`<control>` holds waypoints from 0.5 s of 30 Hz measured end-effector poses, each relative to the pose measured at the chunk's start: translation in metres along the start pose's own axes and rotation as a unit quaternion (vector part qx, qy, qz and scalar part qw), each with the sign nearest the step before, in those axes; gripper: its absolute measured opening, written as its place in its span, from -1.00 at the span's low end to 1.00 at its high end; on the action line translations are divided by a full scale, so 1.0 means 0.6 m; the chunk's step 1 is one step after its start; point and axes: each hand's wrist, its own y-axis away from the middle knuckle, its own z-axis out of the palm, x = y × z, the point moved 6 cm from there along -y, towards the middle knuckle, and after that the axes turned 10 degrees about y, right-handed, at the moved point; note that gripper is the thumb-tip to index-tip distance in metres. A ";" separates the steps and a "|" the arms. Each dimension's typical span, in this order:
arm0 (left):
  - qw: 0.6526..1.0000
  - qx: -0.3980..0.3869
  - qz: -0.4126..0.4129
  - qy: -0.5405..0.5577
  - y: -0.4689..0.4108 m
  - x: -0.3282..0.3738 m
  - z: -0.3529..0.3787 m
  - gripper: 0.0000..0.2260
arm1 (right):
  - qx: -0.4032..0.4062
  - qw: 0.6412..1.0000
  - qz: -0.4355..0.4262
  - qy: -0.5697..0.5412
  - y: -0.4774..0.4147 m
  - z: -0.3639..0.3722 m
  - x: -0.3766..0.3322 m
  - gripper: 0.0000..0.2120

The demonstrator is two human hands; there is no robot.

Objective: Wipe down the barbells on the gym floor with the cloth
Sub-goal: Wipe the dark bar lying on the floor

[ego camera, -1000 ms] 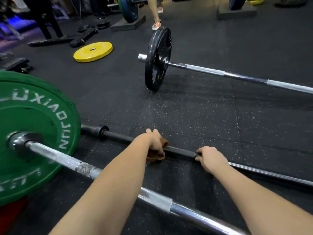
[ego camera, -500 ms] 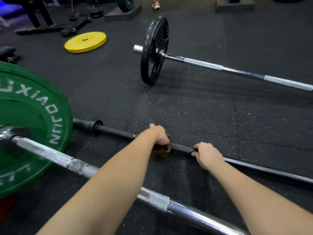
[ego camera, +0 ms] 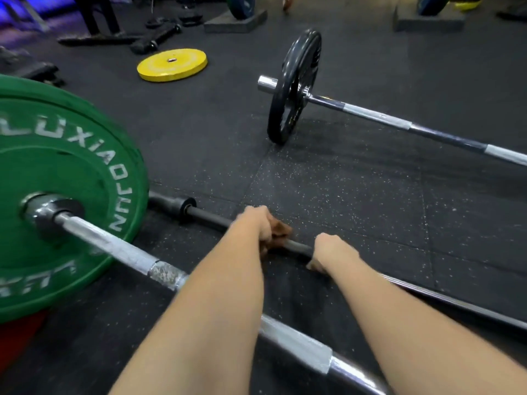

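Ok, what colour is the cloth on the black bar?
Reddish brown; the cloth shows best in the head view, gripped by the left hand.

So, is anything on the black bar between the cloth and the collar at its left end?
Nothing visible. The black bar is bare from the cloth in the left hand to the collar. Toward the other end, the right hand grips the bar close beside the cloth.

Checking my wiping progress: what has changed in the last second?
Both hands seem to have slid a little along the black bar toward its collar end: the left hand with the cloth, the right hand following. Both grips unchanged; the green plate and yellow plate stayed put.
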 end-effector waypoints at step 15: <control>0.948 -0.067 0.027 -0.310 -0.002 0.011 -0.012 -0.21 | 0.053 0.992 -0.070 -0.095 -0.007 0.036 0.037 -0.64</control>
